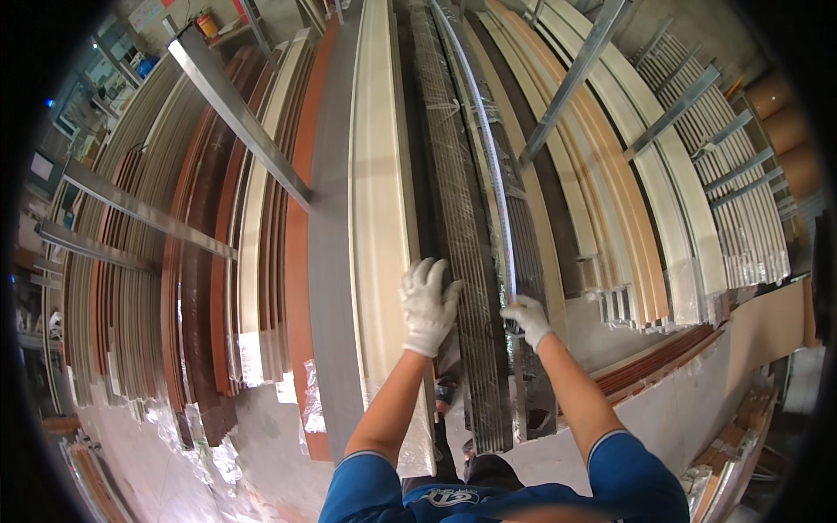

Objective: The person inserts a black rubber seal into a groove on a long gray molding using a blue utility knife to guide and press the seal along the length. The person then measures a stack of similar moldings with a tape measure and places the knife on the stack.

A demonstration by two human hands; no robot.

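My left hand (427,305), in a white glove, lies with fingers spread at the right edge of a long cream panel (377,183), beside a dark bundle of plastic-wrapped strips (464,227). A long, thin bluish-white blade of a tape measure (493,166) runs along the profiles, from the far end down to my right hand (528,321). That hand, also in a white glove, is closed around the near end of the tape; its fingers partly hide what it grips. Right of the tape is another dark wrapped bundle (527,227).
Metal rack arms (240,122) slant up between the stacks on the left, with more metal arms (575,83) on the right. Brown and cream profiles (196,244) fill the left. Reddish-brown strips (658,370) lie low at the right, near a cardboard sheet (767,331).
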